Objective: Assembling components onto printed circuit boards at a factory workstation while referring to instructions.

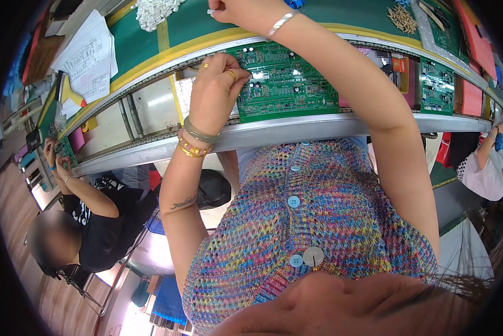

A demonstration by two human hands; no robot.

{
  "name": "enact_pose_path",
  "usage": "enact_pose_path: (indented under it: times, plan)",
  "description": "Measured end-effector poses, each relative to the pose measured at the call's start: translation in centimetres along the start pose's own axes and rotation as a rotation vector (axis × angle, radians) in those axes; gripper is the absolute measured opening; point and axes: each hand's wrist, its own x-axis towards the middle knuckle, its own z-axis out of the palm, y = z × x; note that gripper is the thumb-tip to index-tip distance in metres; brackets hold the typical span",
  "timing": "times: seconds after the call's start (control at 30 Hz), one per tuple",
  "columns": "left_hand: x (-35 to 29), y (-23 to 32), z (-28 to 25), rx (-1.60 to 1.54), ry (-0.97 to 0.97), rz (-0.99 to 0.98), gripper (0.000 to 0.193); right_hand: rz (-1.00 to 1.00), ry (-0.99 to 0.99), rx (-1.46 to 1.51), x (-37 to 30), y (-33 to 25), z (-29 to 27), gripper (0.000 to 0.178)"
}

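the green circuit board (288, 84) lies on the conveyor rail at the bench (206, 25) edge, already carrying many parts; the left hand (215, 89) presses pinched fingertips onto its left part, while the right hand (234, 10) pinches a small white piece near the white parts pile (156, 11), seemingly not yet fitted

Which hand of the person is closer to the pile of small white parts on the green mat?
Right. The right hand reaches over the mat, just beside the pile of small white parts. The left hand is lower, fingertips on the green circuit board.
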Motion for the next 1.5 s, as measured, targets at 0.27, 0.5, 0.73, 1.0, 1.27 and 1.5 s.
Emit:
enact_pose_path:
  times: [0.27,0.5,0.73,1.0,1.27,1.5]
  plan:
    - [-0.2,0.0,0.3,0.036,-0.019,0.012,0.011,0.138,-0.033,0.250,-3.1,-0.4,-4.1,0.012]
    - [0.1,0.4,-0.5,0.095,-0.081,0.079,0.014,0.148,-0.003,0.404,-5.5,-1.2,-5.5,0.018]
    - [3.1,-5.3,-3.9,0.016,0.246,-0.177,0.008,0.075,-0.048,0.291,-11.4,-2.2,-6.2,0.013]
    - [6.0,-13.2,-3.9,0.578,0.393,-0.114,0.008,0.211,-0.132,0.220,-16.9,-5.0,-7.2,0.013]
    - [5.5,-13.8,-4.0,0.689,0.362,-0.027,0.011,0.041,-0.086,0.170,-17.6,-5.6,-3.6,0.016]
    - [1.5,-4.5,-3.6,-0.063,0.306,-0.173,0.011,-0.026,-0.066,0.085,-17.5,-5.2,-2.1,0.008]
